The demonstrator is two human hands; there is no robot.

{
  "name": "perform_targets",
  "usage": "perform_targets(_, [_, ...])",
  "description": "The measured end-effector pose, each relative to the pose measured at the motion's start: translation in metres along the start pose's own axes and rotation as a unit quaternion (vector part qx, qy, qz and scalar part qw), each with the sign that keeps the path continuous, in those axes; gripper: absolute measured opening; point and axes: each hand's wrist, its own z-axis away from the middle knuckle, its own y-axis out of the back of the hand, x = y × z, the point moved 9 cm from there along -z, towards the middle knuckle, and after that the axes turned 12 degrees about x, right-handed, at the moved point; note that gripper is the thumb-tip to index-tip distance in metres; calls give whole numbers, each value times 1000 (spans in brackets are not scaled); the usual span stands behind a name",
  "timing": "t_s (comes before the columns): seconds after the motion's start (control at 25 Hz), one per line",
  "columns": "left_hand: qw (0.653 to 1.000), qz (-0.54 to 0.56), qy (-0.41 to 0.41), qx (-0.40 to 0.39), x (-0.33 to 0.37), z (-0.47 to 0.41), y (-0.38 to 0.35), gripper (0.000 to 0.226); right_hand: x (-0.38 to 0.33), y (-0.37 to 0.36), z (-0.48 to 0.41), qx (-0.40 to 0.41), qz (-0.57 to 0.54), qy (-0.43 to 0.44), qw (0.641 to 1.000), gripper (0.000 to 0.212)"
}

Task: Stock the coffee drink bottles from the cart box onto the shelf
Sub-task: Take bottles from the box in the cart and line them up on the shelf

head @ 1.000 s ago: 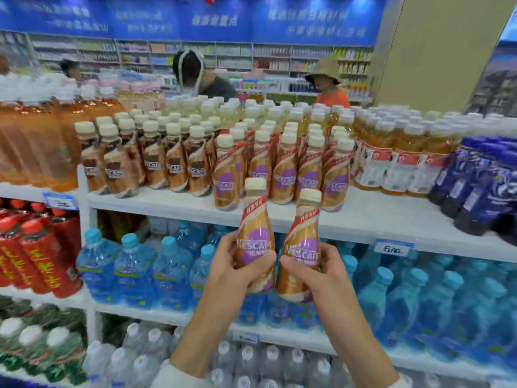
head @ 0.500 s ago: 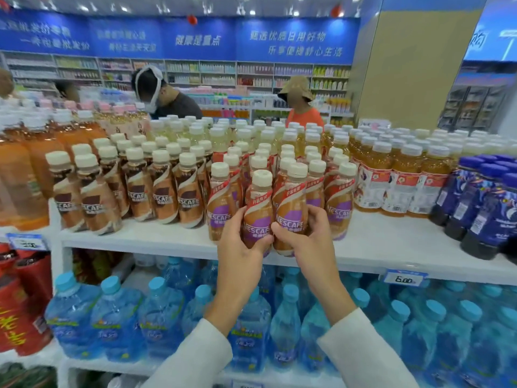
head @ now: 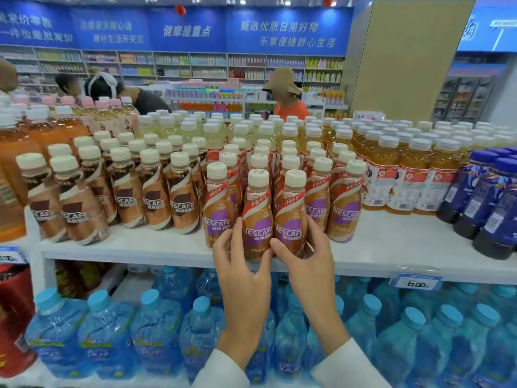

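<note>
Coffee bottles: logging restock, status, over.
Left hand grips purple-labelled tan coffee bottle; right hand grips its twin. Both at white shelf front edge. Stocked rows close behind.

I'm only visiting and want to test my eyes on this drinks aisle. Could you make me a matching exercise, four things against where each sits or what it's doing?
Things
1. left hand
2. brown-label coffee bottles
3. dark blue bottles
4. water bottles

Places or states
A. below the white shelf
B. far right on the white shelf
C. grips a purple-label coffee bottle
D. on the white shelf, left of the purple-label ones

Pairs: 1-C, 2-D, 3-B, 4-A
</note>
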Motion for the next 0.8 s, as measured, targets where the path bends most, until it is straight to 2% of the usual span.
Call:
perform_targets(0.2, [1000,22,4,9,-3,3,-1,75,6,7,6,31,32,26,999,68])
perform_targets(0.52, [999,11,33,8,-17,1,-8,64,10,0,1,31,76,29,996,71])
perform_targets(0.8, [1000,-4,25,4,-17,2,-10,62,9,4,0,22,62,3,998,55])
